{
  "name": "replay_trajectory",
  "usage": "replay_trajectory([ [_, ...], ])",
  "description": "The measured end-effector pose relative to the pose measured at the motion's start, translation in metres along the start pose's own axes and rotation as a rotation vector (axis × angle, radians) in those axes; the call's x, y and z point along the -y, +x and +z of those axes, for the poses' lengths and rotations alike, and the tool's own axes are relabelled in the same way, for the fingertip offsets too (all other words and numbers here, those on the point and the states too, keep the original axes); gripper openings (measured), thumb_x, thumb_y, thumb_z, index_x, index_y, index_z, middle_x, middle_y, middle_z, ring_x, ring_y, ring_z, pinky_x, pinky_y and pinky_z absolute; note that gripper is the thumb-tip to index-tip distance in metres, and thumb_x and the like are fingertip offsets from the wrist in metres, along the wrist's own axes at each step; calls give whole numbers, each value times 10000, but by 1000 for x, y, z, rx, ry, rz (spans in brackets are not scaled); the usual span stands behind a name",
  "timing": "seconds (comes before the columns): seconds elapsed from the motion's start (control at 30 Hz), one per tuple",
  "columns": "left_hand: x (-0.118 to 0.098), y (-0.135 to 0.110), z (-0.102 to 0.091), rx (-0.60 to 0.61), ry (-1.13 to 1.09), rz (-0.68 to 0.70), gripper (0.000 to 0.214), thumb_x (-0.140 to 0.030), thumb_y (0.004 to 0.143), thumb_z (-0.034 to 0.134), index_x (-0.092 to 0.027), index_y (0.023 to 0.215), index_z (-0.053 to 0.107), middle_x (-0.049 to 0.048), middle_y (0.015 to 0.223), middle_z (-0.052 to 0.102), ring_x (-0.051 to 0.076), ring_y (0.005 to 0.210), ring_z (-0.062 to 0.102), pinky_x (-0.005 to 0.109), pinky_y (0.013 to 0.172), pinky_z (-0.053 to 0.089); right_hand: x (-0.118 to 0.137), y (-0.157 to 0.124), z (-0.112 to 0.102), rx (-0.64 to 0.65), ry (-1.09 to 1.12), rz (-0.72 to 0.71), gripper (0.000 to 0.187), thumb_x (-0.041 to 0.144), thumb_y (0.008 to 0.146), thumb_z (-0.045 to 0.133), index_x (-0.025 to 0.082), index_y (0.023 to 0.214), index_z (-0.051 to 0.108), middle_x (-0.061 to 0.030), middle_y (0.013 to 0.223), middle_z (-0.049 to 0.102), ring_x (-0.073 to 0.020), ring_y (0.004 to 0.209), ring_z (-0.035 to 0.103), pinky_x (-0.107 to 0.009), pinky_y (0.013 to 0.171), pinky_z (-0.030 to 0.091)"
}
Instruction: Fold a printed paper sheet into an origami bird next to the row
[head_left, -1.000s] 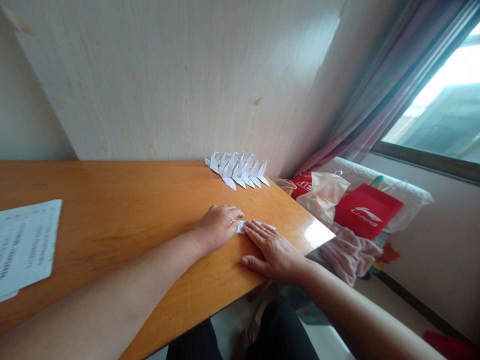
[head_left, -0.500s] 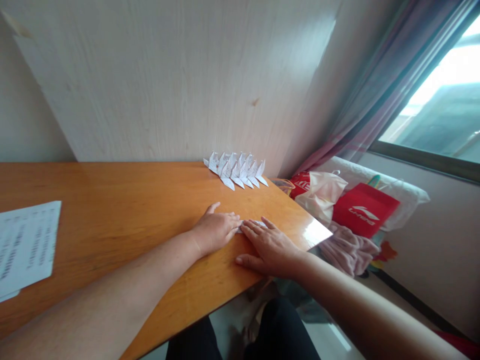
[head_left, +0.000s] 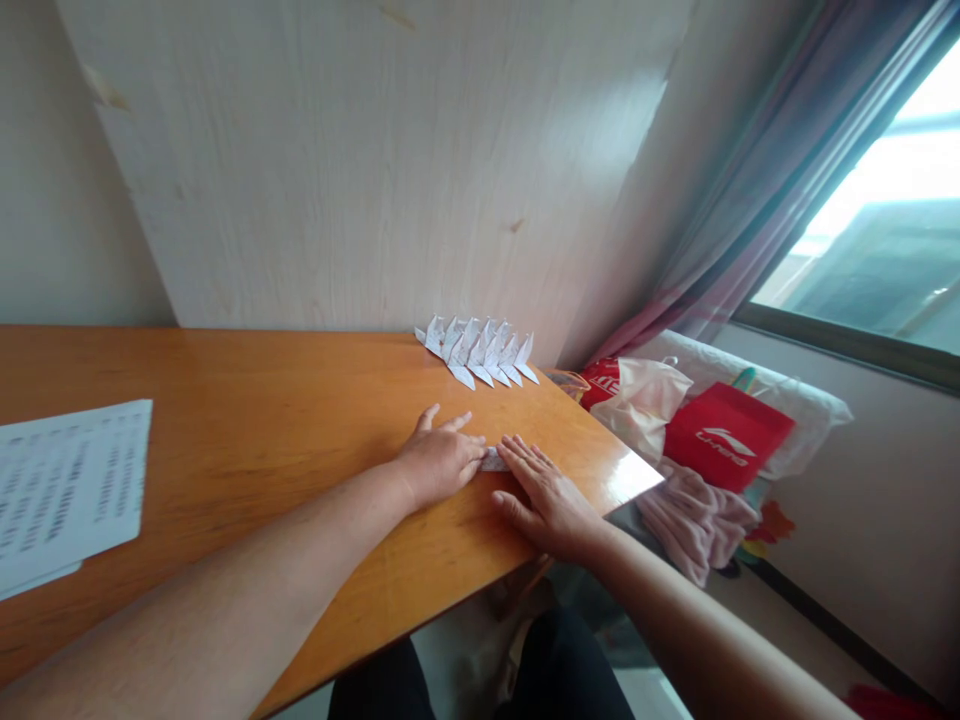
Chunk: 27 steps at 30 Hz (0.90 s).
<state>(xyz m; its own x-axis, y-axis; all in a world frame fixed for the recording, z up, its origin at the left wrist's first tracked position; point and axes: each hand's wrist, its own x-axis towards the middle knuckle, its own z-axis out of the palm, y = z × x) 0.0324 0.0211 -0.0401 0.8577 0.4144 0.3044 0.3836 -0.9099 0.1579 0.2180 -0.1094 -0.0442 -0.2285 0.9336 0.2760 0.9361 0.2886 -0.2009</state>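
Observation:
A small folded strip of white printed paper (head_left: 493,461) lies flat on the orange-brown table (head_left: 300,400). Fingertips of my left hand (head_left: 442,462) rest at its left end, with the thumb and one finger lifted and spread apart. On the right part of the strip, my right hand (head_left: 549,505) lies flat with fingers stretched out and the thumb apart. Both hands hide the ends of the strip. Behind them, against the wall, stand several folded paper pieces (head_left: 480,350) with upright points, arranged in rows.
Printed sheets (head_left: 75,490) lie at the table's left. Beyond its right edge are a red bag (head_left: 727,435), a cream plastic bag (head_left: 641,405) and a pink cloth (head_left: 701,515). A wall panel (head_left: 397,180) rises behind the table; a curtain hangs beside the window.
My right hand has shifted slightly right along the paper strip, baring more of its middle. Fingers of my left hand have spread wider. The view has turned slightly left.

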Motion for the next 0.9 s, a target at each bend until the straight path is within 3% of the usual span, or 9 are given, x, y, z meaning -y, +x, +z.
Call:
replay_trajectory([
  [0.2,0,-1,2,-30,-17,-21,311,-338,973,473,-358,1233,644,8,1312,657,303,1403,392,651,1123,134,6,6,-6,146,-33,21,792,648,932,432,162,1544,302,-171,1566,329,-298,1475,243,-565,1191,186],
  [0.4,2,-1,5,-49,-7,-8,312,-314,961,488,-363,1226,646,1,1311,657,299,1393,405,649,1124,137,7,8,-7,142,0,31,800,661,914,455,172,1535,327,-157,1569,328,-315,1468,259,-601,1184,156],
  [0.5,2,-1,5,-53,3,1,297,-282,952,496,-338,1191,664,8,1292,670,295,1382,424,648,1128,131,-1,6,-1,40,100,61,712,598,937,466,179,1507,387,-136,1543,384,-299,1460,284,-589,1188,169],
  [0.57,1,-2,5,-50,1,5,287,-274,956,487,-324,1167,674,8,1280,677,300,1378,429,663,1123,126,-9,3,2,-124,207,143,600,527,966,442,187,1461,464,-122,1503,453,-277,1435,345,-560,1190,211],
  [0.67,0,-2,3,-49,-12,8,286,-285,969,471,-324,1166,675,8,1292,670,299,1382,426,669,1121,125,-19,-3,5,-375,354,335,490,473,976,417,208,1351,588,-106,1384,590,-268,1328,506,-517,1139,352],
  [0.73,0,-3,2,-49,-12,7,285,-286,968,477,-327,1170,675,10,1299,665,296,1382,426,666,1121,126,-23,-5,5,-422,376,406,462,448,965,431,203,1304,627,-105,1308,650,-273,1255,576,-498,1088,426],
  [0.8,0,-3,2,-48,-11,4,280,-283,962,489,-326,1163,679,14,1294,668,296,1377,434,667,1118,128,-23,-4,4,-379,328,405,443,410,958,438,197,1292,636,-109,1279,668,-273,1219,604,-487,1067,449],
  [0.9,1,-3,4,-58,-7,3,271,-295,959,497,-332,1150,686,18,1291,670,297,1368,444,663,1113,131,-17,-3,0,-195,167,301,410,340,958,438,218,1300,629,-102,1327,636,-270,1260,572,-535,1123,358],
])
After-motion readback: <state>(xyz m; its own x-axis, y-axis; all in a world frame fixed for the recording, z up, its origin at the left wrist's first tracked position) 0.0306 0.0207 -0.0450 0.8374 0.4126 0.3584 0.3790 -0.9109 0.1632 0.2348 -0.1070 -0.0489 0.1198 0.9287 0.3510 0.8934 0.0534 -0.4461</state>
